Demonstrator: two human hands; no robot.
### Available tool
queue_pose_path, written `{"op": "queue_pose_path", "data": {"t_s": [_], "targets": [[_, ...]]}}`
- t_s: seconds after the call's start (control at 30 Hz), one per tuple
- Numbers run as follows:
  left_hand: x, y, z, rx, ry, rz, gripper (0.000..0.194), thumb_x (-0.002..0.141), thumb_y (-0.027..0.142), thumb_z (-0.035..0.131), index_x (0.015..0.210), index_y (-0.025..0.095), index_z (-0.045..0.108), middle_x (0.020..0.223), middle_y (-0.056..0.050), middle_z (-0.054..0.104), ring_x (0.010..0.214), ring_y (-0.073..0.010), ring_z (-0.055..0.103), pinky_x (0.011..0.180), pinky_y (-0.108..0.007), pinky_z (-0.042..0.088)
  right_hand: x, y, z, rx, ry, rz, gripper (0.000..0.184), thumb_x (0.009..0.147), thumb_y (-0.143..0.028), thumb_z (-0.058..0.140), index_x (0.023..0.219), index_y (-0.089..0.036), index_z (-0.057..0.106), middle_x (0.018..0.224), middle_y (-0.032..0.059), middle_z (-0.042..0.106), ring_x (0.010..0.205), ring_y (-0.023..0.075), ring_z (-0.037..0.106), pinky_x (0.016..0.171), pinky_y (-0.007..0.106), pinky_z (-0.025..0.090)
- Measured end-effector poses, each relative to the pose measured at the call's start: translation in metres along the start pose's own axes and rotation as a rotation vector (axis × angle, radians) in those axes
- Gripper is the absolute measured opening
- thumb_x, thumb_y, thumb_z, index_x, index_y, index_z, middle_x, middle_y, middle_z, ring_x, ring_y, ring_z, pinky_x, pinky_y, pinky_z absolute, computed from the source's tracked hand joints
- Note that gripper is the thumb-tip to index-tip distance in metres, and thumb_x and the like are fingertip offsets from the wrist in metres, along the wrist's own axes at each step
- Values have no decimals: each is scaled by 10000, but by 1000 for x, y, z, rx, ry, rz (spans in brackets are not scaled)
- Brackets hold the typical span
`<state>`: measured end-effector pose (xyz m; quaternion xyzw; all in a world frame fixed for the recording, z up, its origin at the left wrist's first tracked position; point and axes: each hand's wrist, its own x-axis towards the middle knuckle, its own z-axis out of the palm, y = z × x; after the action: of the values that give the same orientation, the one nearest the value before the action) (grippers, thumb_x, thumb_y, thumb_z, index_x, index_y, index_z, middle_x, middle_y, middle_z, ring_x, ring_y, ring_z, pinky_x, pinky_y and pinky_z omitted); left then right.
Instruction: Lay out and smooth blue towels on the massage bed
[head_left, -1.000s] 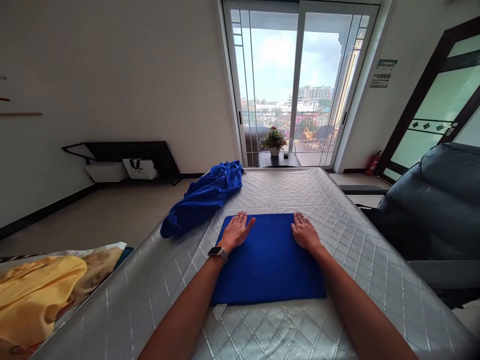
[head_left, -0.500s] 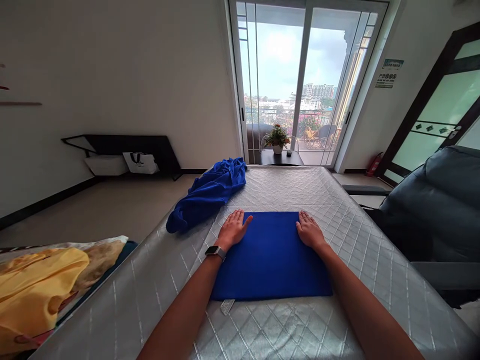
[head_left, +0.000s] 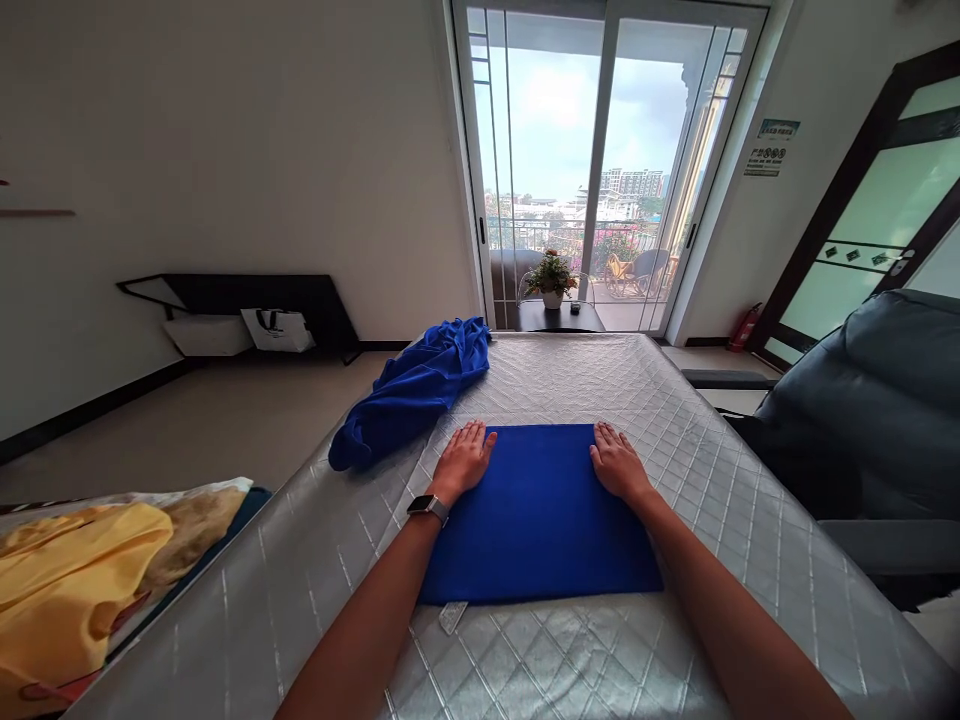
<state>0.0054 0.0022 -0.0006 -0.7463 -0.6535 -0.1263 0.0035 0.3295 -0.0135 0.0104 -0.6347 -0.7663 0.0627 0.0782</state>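
A blue cloth point(head_left: 544, 520), folded into a flat rectangle, lies on the silver quilted mattress point(head_left: 570, 660). My left hand point(head_left: 463, 462) rests flat on its far left corner, fingers stretched forward and thumb out over the blue. On the far right corner my right hand point(head_left: 619, 462) lies flat in the same way. A small whitish label point(head_left: 452, 617) sticks out from the near left edge. Beyond my left hand a second blue cloth point(head_left: 420, 390) lies crumpled at the mattress's left side. A watch point(head_left: 427, 507) is on my left wrist.
Yellow fabric point(head_left: 82, 575) and other cloths are piled low at the left. A dark padded chair point(head_left: 892, 400) stands close on the right. Past the mattress's far end are a small black table point(head_left: 561, 318) with a potted plant point(head_left: 553, 280) and a glass sliding door.
Both hands stay at the far corners of the folded blue cloth, with hardly any movement. The whole view has shifted slightly.
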Motion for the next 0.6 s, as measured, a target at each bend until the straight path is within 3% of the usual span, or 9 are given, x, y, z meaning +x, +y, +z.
{"op": "queue_pose_path", "data": {"t_s": [0.43, 0.6], "targets": [[5, -5, 7, 4, 7, -42, 586, 1051, 324, 252, 1537, 59, 443, 1626, -171, 394, 1534, -268, 334, 1266, -458, 261, -3, -3, 6, 29, -97, 42, 699, 1060, -427, 163, 1643, -42, 153, 1720, 106, 125, 1591, 189, 68, 1270, 355, 41], [9, -7, 9, 17, 2, -120, 609, 1041, 327, 268, 1543, 14, 411, 1636, -229, 341, 1550, -309, 284, 1257, -495, 271, -3, -4, 5, 54, -91, 48, 699, 1057, -428, 158, 1645, -50, 150, 1723, 92, 119, 1591, 191, 64, 1272, 361, 36]]}}
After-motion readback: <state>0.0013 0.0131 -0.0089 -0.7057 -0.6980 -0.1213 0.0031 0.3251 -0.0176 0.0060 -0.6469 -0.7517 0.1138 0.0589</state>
